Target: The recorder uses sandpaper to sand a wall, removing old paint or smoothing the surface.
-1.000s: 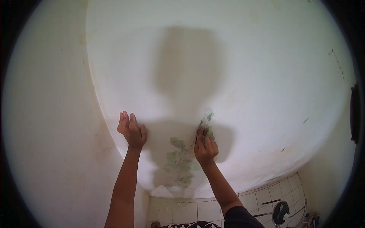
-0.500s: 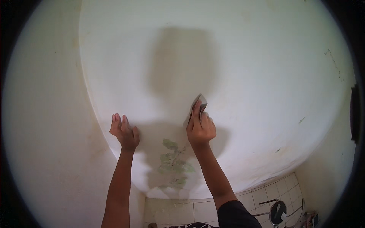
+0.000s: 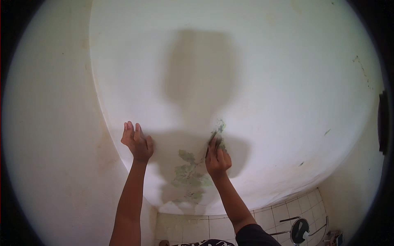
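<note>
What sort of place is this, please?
Most likely a plain room indoors, perhaps in a home, though I cannot be sure. It shows a white wall with green patches, a tiled floor and a chair.

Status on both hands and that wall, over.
Right hand gripping thin flat tool at upper green patch. Left hand raised at the wall, no tool visible. Shadow falls across lower green patches.

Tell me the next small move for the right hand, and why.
Probably slide the right hand slightly upward, pressing the flat dark tool to the wall: a mottled green patch shows just beyond the tool's upper end, and the left hand seems braced on the wall.
</note>
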{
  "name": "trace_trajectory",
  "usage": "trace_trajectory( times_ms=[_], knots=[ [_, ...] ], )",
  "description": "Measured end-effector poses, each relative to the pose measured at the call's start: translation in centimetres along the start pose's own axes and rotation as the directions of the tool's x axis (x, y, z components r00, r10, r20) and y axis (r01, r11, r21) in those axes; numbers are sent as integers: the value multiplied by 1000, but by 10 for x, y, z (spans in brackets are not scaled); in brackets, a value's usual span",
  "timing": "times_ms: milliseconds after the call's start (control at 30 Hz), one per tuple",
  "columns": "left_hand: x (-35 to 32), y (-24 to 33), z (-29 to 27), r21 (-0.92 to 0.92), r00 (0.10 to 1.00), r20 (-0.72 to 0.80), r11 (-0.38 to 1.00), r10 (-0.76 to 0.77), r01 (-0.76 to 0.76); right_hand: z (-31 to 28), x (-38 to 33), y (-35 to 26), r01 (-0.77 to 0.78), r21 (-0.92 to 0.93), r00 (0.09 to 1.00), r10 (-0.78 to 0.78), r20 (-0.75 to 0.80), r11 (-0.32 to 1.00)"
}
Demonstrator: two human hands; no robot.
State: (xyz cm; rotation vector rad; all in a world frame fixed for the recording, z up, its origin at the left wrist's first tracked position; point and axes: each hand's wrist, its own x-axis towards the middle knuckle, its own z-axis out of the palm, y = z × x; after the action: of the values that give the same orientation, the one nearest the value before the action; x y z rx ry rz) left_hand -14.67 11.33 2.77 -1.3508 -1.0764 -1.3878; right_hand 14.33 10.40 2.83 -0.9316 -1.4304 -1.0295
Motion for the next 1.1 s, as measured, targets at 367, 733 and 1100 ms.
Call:
trace_trajectory(
  times_ms=[367, 733, 1100],
  knots=[
    [-2, -4, 5, -22, 1000, 2, 1000, 10, -10, -3, 20, -8, 13, -43, 1000, -12, 8, 999],
    [-2, -6, 4, -83, 1000, -18, 996, -14, 12, 0, -4, -7, 23, -13, 1000, -24, -20, 1000],
    [-3, -5, 0, -102, 1000, -7, 995, -13, 13, -33, -43, 3, -42, 64, 980, 28, 196, 997]
  ],
)
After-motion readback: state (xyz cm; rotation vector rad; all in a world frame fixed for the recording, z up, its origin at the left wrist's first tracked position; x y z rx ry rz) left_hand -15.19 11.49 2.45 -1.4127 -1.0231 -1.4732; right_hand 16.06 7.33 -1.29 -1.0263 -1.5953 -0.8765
